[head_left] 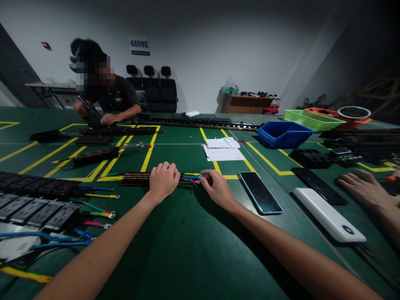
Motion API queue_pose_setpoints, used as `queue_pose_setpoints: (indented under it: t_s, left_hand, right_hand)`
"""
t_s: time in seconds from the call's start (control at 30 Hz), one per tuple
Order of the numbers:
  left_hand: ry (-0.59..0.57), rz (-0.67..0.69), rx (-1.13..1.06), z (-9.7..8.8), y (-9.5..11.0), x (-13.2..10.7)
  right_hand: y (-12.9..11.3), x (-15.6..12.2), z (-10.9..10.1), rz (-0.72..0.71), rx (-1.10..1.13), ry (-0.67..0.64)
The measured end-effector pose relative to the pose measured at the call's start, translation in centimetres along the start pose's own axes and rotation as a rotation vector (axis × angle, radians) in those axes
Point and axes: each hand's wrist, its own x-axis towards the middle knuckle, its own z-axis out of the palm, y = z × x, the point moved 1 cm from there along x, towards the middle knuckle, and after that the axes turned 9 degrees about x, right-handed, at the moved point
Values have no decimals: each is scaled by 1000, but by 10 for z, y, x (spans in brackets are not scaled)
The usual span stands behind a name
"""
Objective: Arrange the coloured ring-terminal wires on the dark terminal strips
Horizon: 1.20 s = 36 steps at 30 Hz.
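My left hand [164, 180] is closed over the right end of a dark narrow strip [135, 179], which lies flat on the green table. Coloured wires [191, 179] in yellow, blue and red come out of that strip on the right, with ring terminals on their ends. At those ends my right hand [216, 187] pinches a yellow wire's tip [199, 175] between thumb and fingers. The exact part in the pinch is small and partly hidden. A similar wired strip [96, 156] rests farther back on the left.
Socket strips [37, 212] with loose wires fill the left side. A phone [261, 192], a white power bank [328, 214] and a blue bin [284, 134] stand right. White paper [223, 154] lies ahead. Another person [109, 93] works opposite; another's hand [368, 189] is at right.
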Motion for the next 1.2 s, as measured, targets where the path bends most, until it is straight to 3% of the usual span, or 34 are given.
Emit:
queue_pose_setpoints:
  t_s: [1.2]
  left_hand:
    - [5,-1,20,0,0,1]
  right_hand:
    - [1,0,0,0,-3,-7]
